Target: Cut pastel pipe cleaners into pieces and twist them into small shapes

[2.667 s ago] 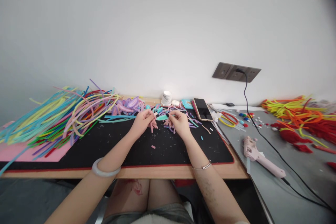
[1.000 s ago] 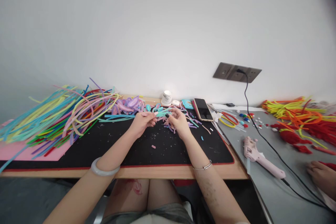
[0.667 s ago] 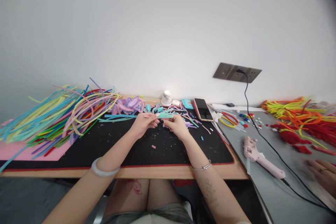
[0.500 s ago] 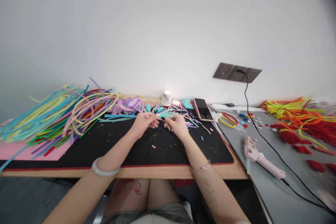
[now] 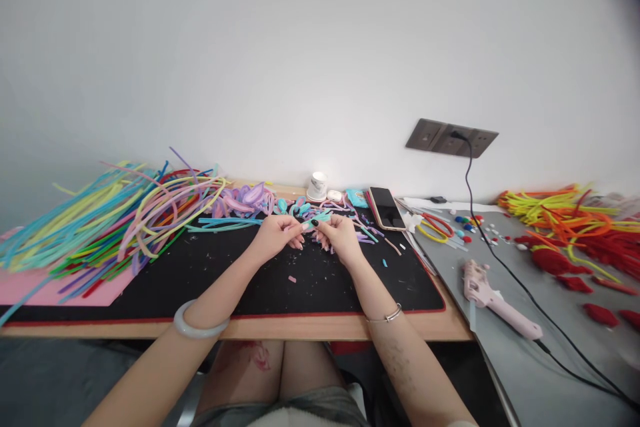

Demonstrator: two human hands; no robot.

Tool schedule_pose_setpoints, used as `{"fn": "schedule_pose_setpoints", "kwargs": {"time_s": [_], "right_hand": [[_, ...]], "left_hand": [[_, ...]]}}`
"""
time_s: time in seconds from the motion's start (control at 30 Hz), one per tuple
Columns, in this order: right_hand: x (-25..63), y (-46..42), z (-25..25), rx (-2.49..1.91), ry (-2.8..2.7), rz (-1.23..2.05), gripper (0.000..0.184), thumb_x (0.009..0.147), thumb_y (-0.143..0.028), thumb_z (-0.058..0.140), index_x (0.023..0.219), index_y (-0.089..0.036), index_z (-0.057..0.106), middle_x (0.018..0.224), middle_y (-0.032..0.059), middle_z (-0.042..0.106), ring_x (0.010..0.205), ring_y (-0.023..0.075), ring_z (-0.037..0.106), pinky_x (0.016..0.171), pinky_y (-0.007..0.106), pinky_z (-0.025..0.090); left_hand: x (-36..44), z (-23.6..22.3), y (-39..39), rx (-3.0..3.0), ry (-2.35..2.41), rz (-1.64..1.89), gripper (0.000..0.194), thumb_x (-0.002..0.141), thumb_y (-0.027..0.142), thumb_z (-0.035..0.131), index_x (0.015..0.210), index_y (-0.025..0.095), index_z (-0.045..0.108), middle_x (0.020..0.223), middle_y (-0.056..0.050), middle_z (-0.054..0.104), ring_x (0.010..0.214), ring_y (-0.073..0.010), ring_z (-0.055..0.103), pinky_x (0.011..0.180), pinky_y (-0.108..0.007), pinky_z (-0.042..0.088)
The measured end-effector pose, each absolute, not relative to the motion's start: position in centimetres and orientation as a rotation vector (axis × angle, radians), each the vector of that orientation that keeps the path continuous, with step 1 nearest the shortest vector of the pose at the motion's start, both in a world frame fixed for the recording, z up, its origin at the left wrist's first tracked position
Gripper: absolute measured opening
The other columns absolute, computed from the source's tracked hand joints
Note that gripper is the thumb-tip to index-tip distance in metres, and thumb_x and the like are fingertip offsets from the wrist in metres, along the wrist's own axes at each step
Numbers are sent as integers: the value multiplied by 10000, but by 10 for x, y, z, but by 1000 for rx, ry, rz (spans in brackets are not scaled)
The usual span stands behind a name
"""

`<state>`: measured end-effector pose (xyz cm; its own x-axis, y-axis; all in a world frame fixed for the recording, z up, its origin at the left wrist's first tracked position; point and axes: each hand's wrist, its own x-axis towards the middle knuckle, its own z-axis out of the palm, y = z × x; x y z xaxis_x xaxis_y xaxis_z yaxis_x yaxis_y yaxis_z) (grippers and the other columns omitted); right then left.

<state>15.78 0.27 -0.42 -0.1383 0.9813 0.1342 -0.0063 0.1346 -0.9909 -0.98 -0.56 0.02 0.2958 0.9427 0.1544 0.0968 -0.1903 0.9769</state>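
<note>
My left hand (image 5: 275, 235) and my right hand (image 5: 341, 237) meet over the far part of the black mat (image 5: 210, 280). Both pinch a short teal pipe-cleaner piece (image 5: 316, 220) between their fingertips, the left at its near end and the right just beside it. Small pink, purple and teal cut pieces (image 5: 350, 227) lie scattered round the hands. A pink scrap (image 5: 292, 279) sits on the mat just in front of them.
A big heap of long coloured pipe cleaners (image 5: 100, 220) covers the left of the desk over a pink sheet (image 5: 30, 287). A phone (image 5: 386, 208) and a small cup (image 5: 317, 187) stand behind. A pink glue gun (image 5: 495, 303) with its cable, and red, orange and yellow pipe cleaners (image 5: 565, 227), lie at the right.
My hands have drawn closer together on the teal piece, which now looks shorter between them. Another person's hand that showed at the right edge has gone.
</note>
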Motion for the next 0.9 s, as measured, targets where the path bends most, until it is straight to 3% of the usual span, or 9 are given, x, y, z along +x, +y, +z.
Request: {"fn": "schedule_pose_setpoints", "kwargs": {"time_s": [0.13, 0.33, 0.6, 0.73, 0.9], "right_hand": [[157, 3, -5, -974, -1314, 1292, 271, 644, -370, 643, 596, -133, 521, 470, -1, 583, 309, 67, 463, 286, 161, 360], [152, -4, -1, -877, -1316, 1524, 271, 573, -314, 697, 743, -125, 604, 584, 7, 620, 461, 94, 566, 468, 207, 494], [148, -4, -3, -950, -1515, 1190, 98, 656, -242, 600, 664, -144, 605, 521, -16, 572, 409, 91, 511, 418, 208, 452], [151, -5, 2, -1027, -1652, 1055, 135, 681, -231, 561, 573, -151, 582, 471, -10, 560, 386, 100, 508, 390, 204, 423], [155, -4, 4, -1063, -1639, 1059, 110, 673, -234, 562, 612, -143, 564, 517, 6, 600, 390, 99, 520, 384, 198, 422]], "left_hand": [[-9, 3, -7, 1549, 971, 1051, 307, 722, 409, 575, 636, 115, 557, 571, -35, 616, 491, -142, 613, 502, -251, 509], [-6, 3, -8, 1473, 1029, 1117, 313, 717, 426, 570, 636, 125, 552, 542, -20, 608, 475, -130, 599, 485, -232, 492], [-3, 4, -11, 1574, 1039, 1152, 317, 751, 400, 526, 572, 139, 507, 496, 4, 566, 407, -99, 547, 437, -206, 452], [-5, 3, -10, 1637, 1075, 1126, 321, 757, 404, 515, 569, 144, 503, 482, 5, 563, 403, -101, 546, 427, -201, 440], [-7, 0, -8, 1661, 1107, 1121, 312, 749, 414, 523, 586, 149, 505, 498, 0, 579, 399, -105, 550, 414, -200, 440]]}}
